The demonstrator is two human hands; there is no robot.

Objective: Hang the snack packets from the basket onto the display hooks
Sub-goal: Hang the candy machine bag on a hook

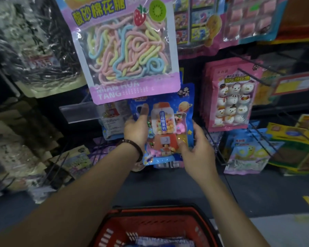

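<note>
Both my arms are out ahead, bare forearms converging on the packet (168, 125) from below. My left hand (135, 130) is at the packet's left edge, with the thumb laid upward across its front and the fingers tucked behind, out of sight. A dark bracelet (133, 146) sits on that wrist, below-left of the packet. My right hand (194, 150) is at the packet's lower right, thumb pressed on the front, fingers wrapped behind the right edge. Its wrist is angled inward, below the packet. Both hands grip it.
</note>
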